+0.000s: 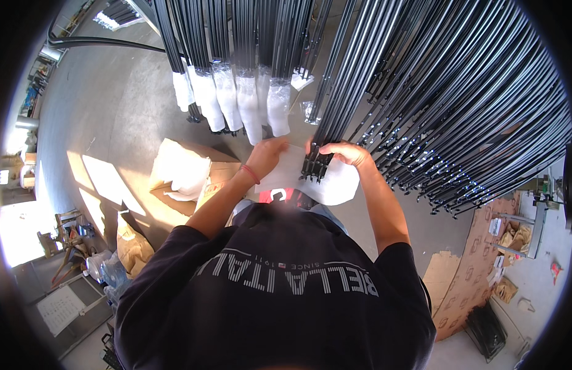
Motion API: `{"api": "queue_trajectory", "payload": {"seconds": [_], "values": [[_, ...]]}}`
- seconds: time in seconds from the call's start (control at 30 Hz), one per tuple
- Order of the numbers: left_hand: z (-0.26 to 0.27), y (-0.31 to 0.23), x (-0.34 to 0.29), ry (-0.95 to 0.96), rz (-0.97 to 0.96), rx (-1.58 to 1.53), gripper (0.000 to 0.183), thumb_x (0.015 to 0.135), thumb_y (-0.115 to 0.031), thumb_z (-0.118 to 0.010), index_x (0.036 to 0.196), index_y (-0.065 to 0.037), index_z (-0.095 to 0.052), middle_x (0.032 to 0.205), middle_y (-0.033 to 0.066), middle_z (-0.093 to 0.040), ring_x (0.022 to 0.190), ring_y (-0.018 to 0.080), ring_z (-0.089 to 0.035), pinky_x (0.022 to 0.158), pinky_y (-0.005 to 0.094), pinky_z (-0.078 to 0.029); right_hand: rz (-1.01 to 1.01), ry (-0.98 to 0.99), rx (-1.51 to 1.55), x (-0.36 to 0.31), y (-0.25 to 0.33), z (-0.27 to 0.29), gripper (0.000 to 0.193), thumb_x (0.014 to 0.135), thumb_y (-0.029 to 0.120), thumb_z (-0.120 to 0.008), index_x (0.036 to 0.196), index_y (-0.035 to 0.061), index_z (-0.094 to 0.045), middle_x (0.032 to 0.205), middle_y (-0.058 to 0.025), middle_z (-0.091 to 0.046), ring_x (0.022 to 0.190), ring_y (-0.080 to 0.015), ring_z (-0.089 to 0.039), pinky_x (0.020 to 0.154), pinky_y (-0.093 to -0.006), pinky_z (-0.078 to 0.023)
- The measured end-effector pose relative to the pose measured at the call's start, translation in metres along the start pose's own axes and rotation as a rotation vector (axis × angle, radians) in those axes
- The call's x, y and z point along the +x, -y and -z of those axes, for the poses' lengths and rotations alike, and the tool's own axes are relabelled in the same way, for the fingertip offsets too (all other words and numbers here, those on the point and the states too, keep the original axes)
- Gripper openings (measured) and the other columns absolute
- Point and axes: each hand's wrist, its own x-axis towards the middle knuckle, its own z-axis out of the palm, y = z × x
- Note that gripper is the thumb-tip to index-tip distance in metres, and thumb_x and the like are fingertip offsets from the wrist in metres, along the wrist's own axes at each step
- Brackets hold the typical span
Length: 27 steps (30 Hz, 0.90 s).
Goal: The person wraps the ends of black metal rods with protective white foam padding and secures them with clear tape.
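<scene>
A bundle of long, thin black metal tubes (341,92) hangs down in front of me, its lower ends at my waist. My right hand (351,153) is closed round these ends, thumb across their front. Behind and below them spreads a white wrapping sheet (338,188), which looks like thin foam. My left hand (267,159) is closed at the sheet's left part, its fingertips slightly blurred; it seems to grip the edge. Left of the bundle hang several tube bundles whose lower ends are covered in white wrapping (246,102) with clear tape.
Many unwrapped black tubes (465,117) hang in a dense row at the right. An open cardboard box (221,176) with white material stands on the floor to my left, near a brown paper bag (132,246). A cardboard-covered panel (471,271) is at the lower right.
</scene>
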Motion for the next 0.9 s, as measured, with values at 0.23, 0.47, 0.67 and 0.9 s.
{"api": "queue_trajectory", "payload": {"seconds": [0.23, 0.47, 0.67, 0.9], "values": [[0.009, 0.013, 0.018, 0.5, 0.362, -1.111, 0.022, 0.085, -0.019, -0.049, 0.097, -0.001, -0.053, 0.09, 0.0079, -0.058, 0.086, 0.0192, -0.056, 0.078, 0.032, -0.042, -0.032, -0.089, -0.012, -0.018, 0.002, 0.006, 0.033, 0.07, 0.022, -0.06, 0.096, 0.0023, -0.058, 0.09, -0.0047, -0.058, 0.089, -0.0147, -0.053, 0.083, -0.0261, -0.039], [-0.047, -0.014, 0.025, 0.713, 0.21, -1.182, 0.054, 0.091, -0.028, -0.037, 0.133, -0.001, -0.016, 0.136, 0.009, -0.025, 0.125, 0.0171, -0.024, 0.102, 0.0317, -0.022, -0.227, -0.217, -0.39, -0.033, 0.011, 0.008, 0.066, 0.077, 0.044, -0.06, 0.122, 0.0005, -0.04, 0.118, -0.012, -0.046, 0.11, -0.0191, -0.041, 0.093, -0.0295, -0.033], [-0.045, -0.021, 0.026, 0.716, 0.497, -1.489, 0.039, 0.089, -0.02, -0.041, 0.124, -0.001, -0.039, 0.118, 0.009, -0.049, 0.104, 0.0153, -0.049, 0.089, 0.0296, -0.039, -0.017, -0.158, -0.849, -0.062, -0.002, 0.01, 0.034, 0.071, 0.019, -0.068, 0.096, 0.0018, -0.053, 0.085, -0.0058, -0.056, 0.079, -0.0131, -0.051, 0.071, -0.0295, -0.043], [-0.052, -0.029, 0.047, 0.444, 0.328, -0.859, 0.026, 0.081, -0.015, -0.058, 0.101, 0.001, -0.055, 0.091, 0.0062, -0.06, 0.083, 0.012, -0.057, 0.074, 0.0247, -0.046, 0.106, -0.585, -0.996, -0.059, -0.041, -0.001, 0.026, 0.074, 0.023, -0.063, 0.093, 0.005, -0.061, 0.086, -0.0128, -0.063, 0.084, -0.0288, -0.058, 0.082, -0.037, -0.037]]}}
